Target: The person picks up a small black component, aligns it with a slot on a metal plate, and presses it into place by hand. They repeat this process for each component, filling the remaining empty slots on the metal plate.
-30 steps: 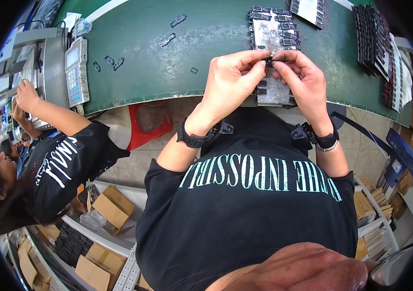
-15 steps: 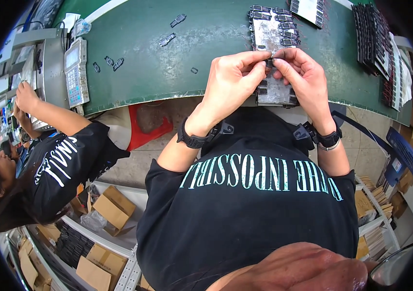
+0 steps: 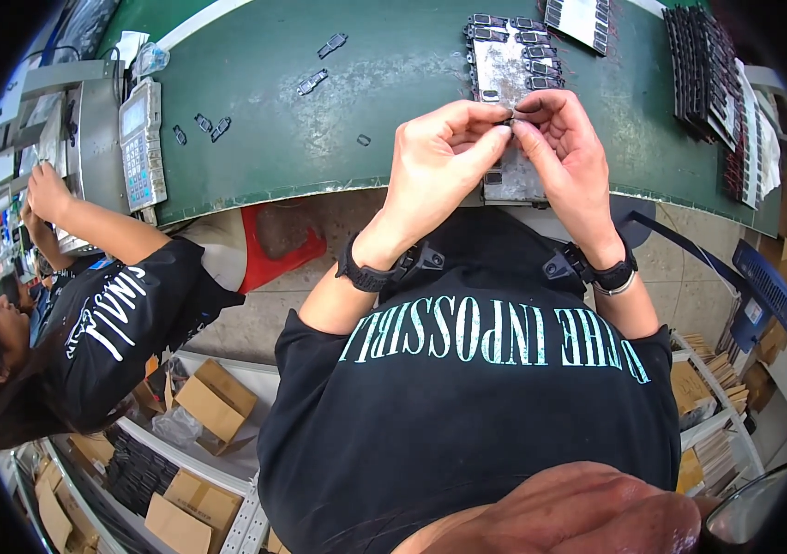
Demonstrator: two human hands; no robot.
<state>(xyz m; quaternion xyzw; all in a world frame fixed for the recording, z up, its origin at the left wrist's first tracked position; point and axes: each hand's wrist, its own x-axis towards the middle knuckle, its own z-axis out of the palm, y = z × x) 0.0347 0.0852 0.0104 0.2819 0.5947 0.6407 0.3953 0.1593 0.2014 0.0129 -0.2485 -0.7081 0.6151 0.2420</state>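
Observation:
My left hand (image 3: 449, 152) and my right hand (image 3: 561, 143) meet over a light metal plate (image 3: 501, 65) near the table's front edge. Thumb and forefinger of each are pinched together on a small black part (image 3: 510, 120), mostly hidden by the fingertips. Two columns of small black rectangular modules (image 3: 539, 53) with pale centres and thin reddish wires lie along the far half of the plate. One small module (image 3: 489, 95) sits just beyond my left fingertips. My hands cover much of the plate's near half.
Loose modules (image 3: 313, 82) and a small black frame (image 3: 364, 140) lie left on the green table (image 3: 273, 138). A keypad device (image 3: 140, 148) stands further left, beside a co-worker's arm (image 3: 116, 222). At right are a second loaded plate (image 3: 581, 20) and a stack of black strips (image 3: 702, 78).
Both hands stay pinched together over the plate, and the fingertips have shifted slightly. The whole view has moved a little, so the plate and table appear further left.

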